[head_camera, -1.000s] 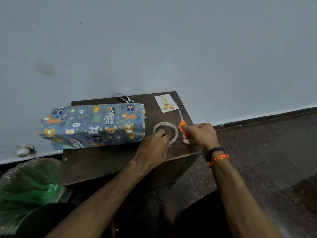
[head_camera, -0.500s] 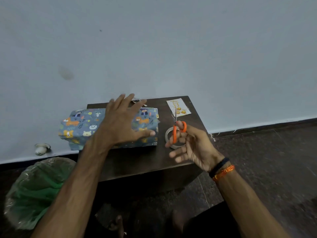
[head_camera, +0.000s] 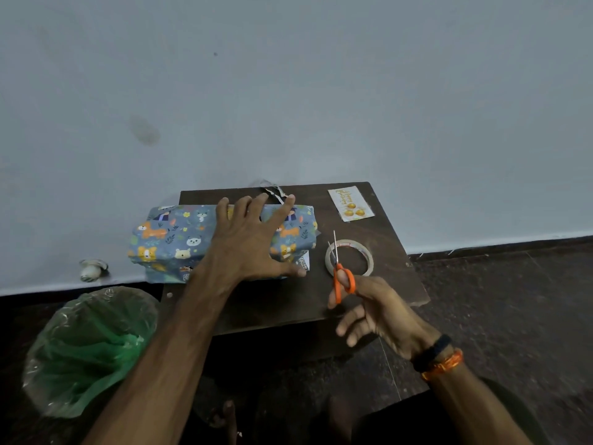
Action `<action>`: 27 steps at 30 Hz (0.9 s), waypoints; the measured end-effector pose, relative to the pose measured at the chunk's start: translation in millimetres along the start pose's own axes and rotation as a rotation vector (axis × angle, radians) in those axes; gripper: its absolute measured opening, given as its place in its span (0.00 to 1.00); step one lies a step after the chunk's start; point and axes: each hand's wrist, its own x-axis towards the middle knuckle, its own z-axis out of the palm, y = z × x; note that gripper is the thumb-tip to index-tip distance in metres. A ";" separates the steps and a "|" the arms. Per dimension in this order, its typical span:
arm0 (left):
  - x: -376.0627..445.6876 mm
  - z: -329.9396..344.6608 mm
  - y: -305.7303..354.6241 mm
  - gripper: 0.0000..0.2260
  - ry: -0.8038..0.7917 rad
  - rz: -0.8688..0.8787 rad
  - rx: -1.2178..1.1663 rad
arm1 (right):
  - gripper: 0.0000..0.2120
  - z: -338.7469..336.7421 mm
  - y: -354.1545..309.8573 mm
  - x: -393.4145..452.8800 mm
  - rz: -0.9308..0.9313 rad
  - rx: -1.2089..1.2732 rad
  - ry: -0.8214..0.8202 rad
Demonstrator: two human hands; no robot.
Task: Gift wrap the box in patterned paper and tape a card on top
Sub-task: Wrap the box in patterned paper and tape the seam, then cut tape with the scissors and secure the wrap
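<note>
The box [head_camera: 173,242], covered in blue paper with cartoon animals, lies on a small dark wooden table [head_camera: 288,300]. My left hand [head_camera: 253,242] rests flat on top of it, fingers spread. A bit of white shows at the box's near right corner. My right hand [head_camera: 372,313] holds orange-handled scissors [head_camera: 341,277], blades pointing up and slightly apart, over the near edge of a tape roll [head_camera: 365,252]. The small white card [head_camera: 350,203] with gold print lies at the table's far right corner.
A plain wall stands right behind the table. A green plastic bag [head_camera: 90,348] sits on the dark floor at the left. A small white object [head_camera: 91,268] lies by the wall's base. Paper scraps [head_camera: 274,191] lie behind the box.
My left hand left the tape roll and now lies flat on the wrapped box. My right hand lifted the scissors off the table and holds them upright.
</note>
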 end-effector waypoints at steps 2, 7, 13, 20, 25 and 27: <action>-1.4 0.7 2.1 0.58 0.002 -0.003 -0.024 | 0.28 4.8 -0.7 6.3 -0.020 -0.028 0.020; -2.7 -9.5 0.0 0.41 0.056 0.048 -0.311 | 0.31 11.7 -4.8 20.0 -0.066 -0.073 0.031; 5.8 -6.5 -7.2 0.30 0.017 0.039 -0.244 | 0.38 12.0 -4.2 27.3 -0.220 -0.038 0.005; 3.4 -6.0 -10.0 0.33 0.088 0.047 -0.353 | 0.18 17.5 -8.9 45.2 -0.493 0.263 -0.001; 2.9 -4.9 -9.4 0.34 0.072 0.063 -0.262 | 0.17 17.1 -6.7 48.3 -0.435 0.305 0.080; 3.4 -5.3 -7.4 0.34 0.056 0.048 -0.232 | 0.19 18.0 -7.4 46.4 -0.411 0.306 0.105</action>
